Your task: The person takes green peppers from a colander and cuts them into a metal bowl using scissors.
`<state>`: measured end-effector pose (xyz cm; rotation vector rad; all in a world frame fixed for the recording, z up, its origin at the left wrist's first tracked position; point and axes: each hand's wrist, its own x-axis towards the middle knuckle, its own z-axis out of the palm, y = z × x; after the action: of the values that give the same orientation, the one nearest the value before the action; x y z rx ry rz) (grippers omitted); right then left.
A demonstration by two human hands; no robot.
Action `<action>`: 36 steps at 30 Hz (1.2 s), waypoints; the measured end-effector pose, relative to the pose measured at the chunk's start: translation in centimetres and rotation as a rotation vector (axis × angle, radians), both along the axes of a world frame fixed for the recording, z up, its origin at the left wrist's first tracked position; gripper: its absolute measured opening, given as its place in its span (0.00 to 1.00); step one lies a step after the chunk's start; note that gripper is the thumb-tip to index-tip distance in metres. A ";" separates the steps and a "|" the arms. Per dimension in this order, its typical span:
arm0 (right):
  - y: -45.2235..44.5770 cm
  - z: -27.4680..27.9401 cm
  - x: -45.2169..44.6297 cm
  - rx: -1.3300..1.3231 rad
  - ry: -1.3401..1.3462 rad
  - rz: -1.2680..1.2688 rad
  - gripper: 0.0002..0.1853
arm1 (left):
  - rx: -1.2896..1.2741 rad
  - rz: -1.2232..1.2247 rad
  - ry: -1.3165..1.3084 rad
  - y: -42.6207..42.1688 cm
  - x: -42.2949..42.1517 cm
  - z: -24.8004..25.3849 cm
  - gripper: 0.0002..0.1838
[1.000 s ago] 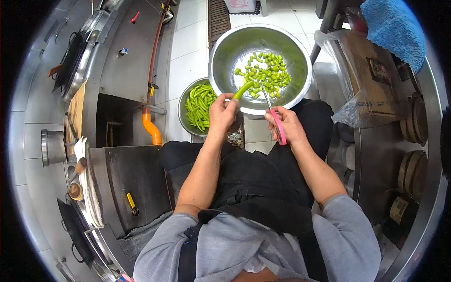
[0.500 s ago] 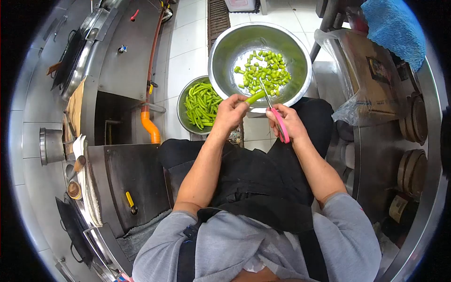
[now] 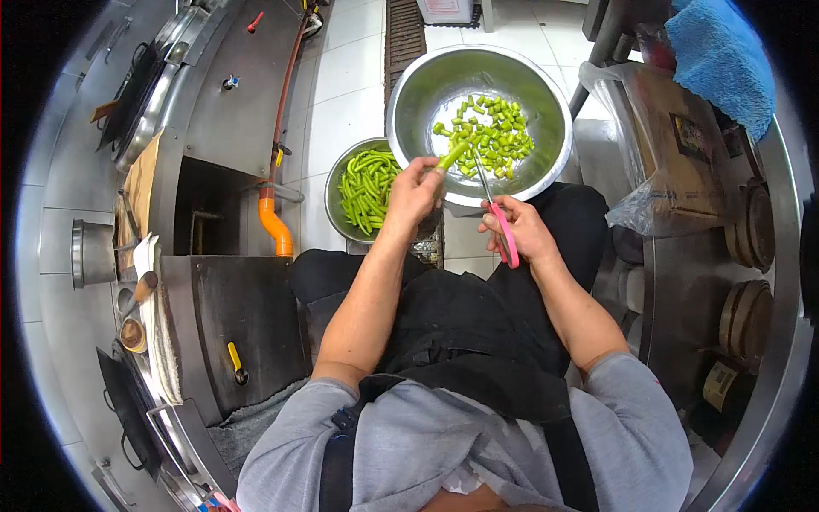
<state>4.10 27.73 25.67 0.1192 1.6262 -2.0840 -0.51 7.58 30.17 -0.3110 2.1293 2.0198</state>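
My left hand [image 3: 416,194] pinches a long green chili pepper [image 3: 453,155], pointing it over the near rim of a large steel bowl [image 3: 553,104]. In my right hand [image 3: 526,230] is a pair of scissors with pink handles [image 3: 505,235]. Their blades point into the bowl, just right of the pepper. Cut green pepper pieces [image 3: 503,136] lie spread over the bowl's bottom. Left of it, a smaller steel bowl [image 3: 333,207] holds whole slender green peppers [image 3: 369,189].
A steel counter with an orange drain pipe [image 3: 271,224] stands to the left. On the right are a plastic-wrapped cardboard box [image 3: 674,154], a blue towel [image 3: 717,60] and a shelf with round wooden-looking items [image 3: 749,311]. A floor drain grate [image 3: 404,43] runs behind the bowls.
The scissors, which crossed the pepper before, now sit slightly apart from it. My left hand has shifted a little left and up with the pepper. The whole view has moved slightly.
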 end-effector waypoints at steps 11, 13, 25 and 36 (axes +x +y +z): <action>0.5 0.1 -0.4 0.048 -0.011 -0.049 0.19 | -0.022 -0.219 -0.119 1.1 0.6 -0.5 0.12; 0.6 0.3 -0.4 0.059 -0.021 -0.005 0.18 | 0.000 -0.212 -0.130 0.8 0.4 -0.9 0.14; 0.2 0.9 0.0 0.003 -0.050 0.021 0.22 | -0.056 -0.029 -0.032 0.4 -0.7 0.1 0.19; 0.3 -0.6 -0.2 0.021 0.030 -0.063 0.20 | -0.107 -0.381 -0.139 1.1 0.3 0.7 0.21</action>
<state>3.89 28.07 25.11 0.1491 1.6824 -2.1254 -0.22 8.67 30.82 -0.0508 2.0310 1.6282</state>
